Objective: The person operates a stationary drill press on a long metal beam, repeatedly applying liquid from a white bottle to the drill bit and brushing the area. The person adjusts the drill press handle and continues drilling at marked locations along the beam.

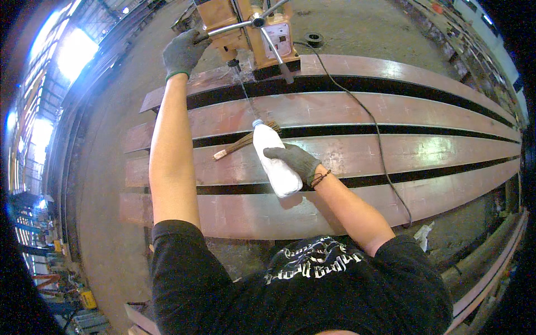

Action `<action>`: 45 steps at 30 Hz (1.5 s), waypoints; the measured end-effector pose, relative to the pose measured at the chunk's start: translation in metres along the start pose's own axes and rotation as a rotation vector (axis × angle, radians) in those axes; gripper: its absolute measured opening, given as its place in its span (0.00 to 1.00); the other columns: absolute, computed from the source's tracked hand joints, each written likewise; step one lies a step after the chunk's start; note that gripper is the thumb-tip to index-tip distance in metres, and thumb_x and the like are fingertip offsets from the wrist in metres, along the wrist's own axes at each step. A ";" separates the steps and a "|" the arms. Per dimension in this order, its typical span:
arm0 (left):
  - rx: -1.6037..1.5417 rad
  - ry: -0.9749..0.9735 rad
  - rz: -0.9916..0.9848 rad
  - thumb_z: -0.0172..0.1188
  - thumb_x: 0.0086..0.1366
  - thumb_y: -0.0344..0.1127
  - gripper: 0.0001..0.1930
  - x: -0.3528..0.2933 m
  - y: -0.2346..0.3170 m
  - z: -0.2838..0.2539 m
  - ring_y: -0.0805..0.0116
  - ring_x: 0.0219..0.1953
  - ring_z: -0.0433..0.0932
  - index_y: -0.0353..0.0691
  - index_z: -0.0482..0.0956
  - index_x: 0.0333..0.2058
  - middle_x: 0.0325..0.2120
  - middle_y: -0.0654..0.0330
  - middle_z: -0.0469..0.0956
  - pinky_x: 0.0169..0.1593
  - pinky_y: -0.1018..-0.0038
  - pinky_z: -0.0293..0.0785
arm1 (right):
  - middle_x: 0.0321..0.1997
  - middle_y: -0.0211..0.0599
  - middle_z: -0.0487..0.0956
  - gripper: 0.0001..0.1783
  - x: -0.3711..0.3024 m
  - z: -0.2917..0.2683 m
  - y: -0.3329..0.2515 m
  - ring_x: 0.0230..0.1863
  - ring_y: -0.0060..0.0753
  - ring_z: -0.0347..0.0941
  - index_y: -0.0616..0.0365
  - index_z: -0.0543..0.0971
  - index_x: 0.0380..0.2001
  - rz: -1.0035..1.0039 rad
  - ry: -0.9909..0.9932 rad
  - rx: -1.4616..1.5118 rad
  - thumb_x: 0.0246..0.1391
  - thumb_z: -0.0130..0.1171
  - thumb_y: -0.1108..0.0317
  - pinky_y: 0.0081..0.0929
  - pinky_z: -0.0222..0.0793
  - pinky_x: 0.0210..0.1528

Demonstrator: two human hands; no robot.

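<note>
My left hand point(185, 53), in a dark grey glove, is closed around the end of a feed handle point(229, 28) on an orange drill press point(279, 47). The drill bit point(242, 81) points down at the steel beams, just beyond the bottle. In my gloved right hand point(295, 159) is a white plastic bottle point(273, 167), tilted with its pale blue cap end toward the bit. Partly behind the bottle, a brush point(237, 146) with a pale handle end lies across the beams.
Several long reddish-brown steel beams point(346, 153) lie side by side with dark gaps between them. A black cable point(371, 114) runs across them from the machine. On the floor beyond sits a dark coil point(314, 39); a crumpled white scrap point(424, 235) lies at the near right.
</note>
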State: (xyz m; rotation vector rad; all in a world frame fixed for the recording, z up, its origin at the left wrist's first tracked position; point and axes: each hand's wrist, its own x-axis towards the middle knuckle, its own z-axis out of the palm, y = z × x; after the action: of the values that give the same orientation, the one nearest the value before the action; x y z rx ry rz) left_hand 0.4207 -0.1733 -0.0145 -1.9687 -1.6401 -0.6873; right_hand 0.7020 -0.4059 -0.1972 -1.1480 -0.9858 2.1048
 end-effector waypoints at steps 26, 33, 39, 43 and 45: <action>0.049 -0.013 -0.034 0.64 0.62 0.63 0.20 -0.005 0.010 -0.006 0.52 0.43 0.84 0.55 0.87 0.39 0.39 0.59 0.84 0.43 0.57 0.79 | 0.33 0.36 0.83 0.27 0.006 -0.003 0.004 0.26 0.31 0.80 0.60 0.81 0.46 -0.115 0.016 -0.113 0.56 0.68 0.47 0.32 0.77 0.28; 0.069 0.006 -0.039 0.64 0.63 0.63 0.20 -0.007 0.008 -0.004 0.52 0.43 0.84 0.55 0.87 0.39 0.39 0.59 0.84 0.43 0.57 0.79 | 0.32 0.37 0.83 0.26 0.005 -0.001 0.003 0.26 0.31 0.80 0.61 0.82 0.43 -0.073 0.019 -0.085 0.56 0.68 0.48 0.32 0.77 0.27; 0.059 -0.018 -0.047 0.64 0.62 0.63 0.21 -0.006 0.007 -0.002 0.51 0.42 0.84 0.54 0.86 0.39 0.40 0.59 0.84 0.42 0.56 0.79 | 0.31 0.36 0.83 0.24 0.003 0.001 0.001 0.26 0.32 0.81 0.61 0.82 0.42 -0.047 0.033 -0.078 0.57 0.67 0.48 0.32 0.78 0.27; 0.046 0.002 -0.056 0.65 0.62 0.63 0.20 -0.008 0.009 -0.002 0.51 0.43 0.84 0.53 0.86 0.39 0.41 0.60 0.84 0.42 0.56 0.79 | 0.31 0.36 0.83 0.23 0.002 0.001 0.001 0.26 0.32 0.80 0.61 0.82 0.41 -0.050 0.033 -0.075 0.57 0.67 0.49 0.32 0.78 0.28; 0.048 0.009 -0.054 0.65 0.61 0.62 0.20 -0.009 0.008 -0.001 0.51 0.43 0.84 0.54 0.86 0.39 0.40 0.60 0.84 0.42 0.56 0.79 | 0.31 0.36 0.83 0.23 0.000 0.002 0.000 0.26 0.32 0.80 0.61 0.82 0.41 -0.072 0.028 -0.071 0.57 0.67 0.49 0.32 0.78 0.28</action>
State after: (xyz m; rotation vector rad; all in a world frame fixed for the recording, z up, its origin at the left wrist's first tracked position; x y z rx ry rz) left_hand 0.4275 -0.1820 -0.0194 -1.8916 -1.6941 -0.6692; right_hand 0.7000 -0.4065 -0.1961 -1.1562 -1.0805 2.0062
